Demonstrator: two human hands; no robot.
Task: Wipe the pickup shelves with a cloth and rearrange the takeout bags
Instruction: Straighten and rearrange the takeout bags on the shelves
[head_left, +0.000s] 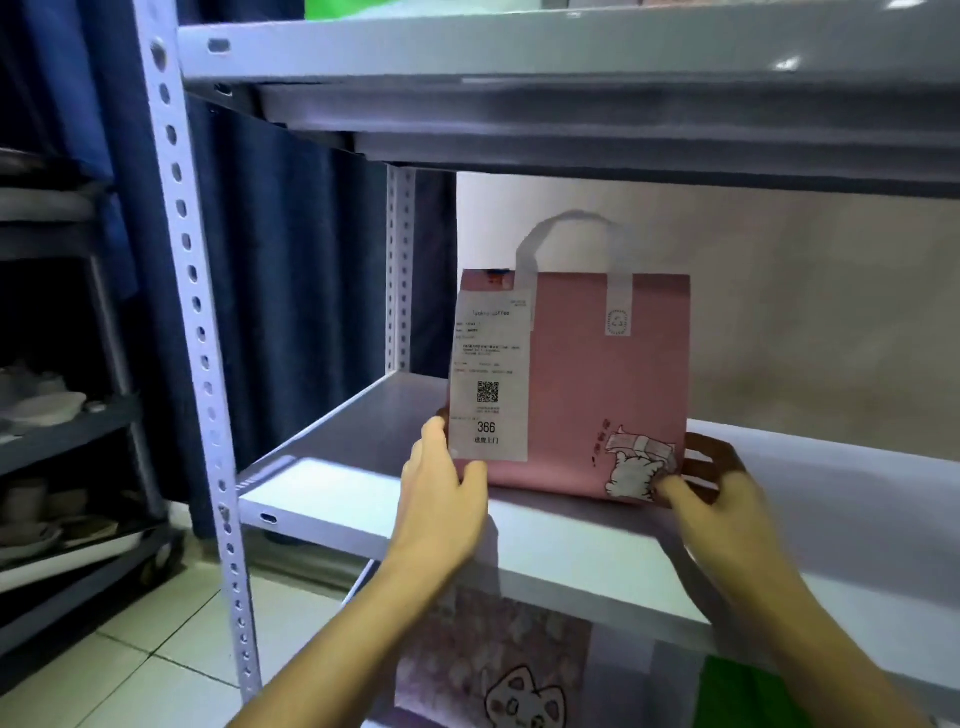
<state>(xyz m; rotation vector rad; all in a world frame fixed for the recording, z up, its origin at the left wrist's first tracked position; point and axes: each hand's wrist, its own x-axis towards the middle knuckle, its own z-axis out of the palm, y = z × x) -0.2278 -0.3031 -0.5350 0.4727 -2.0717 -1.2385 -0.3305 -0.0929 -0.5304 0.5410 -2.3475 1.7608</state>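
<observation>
A pink takeout bag (592, 374) with a grey handle, a cat drawing and a white receipt (491, 374) numbered 366 stands upright on the middle grey shelf (332, 452). My left hand (441, 493) grips its lower left corner, thumb on the front by the receipt. My right hand (711, 488) grips the lower right corner, fingers wrapped behind the bag. No cloth is in view.
A shelf board (571, 57) runs close overhead. On the shelf below lie a patterned cat bag (498, 670) and something green (748, 696). The perforated upright post (197, 332) stands at left, with a dark rack of dishes (47, 410) and blue curtains beyond.
</observation>
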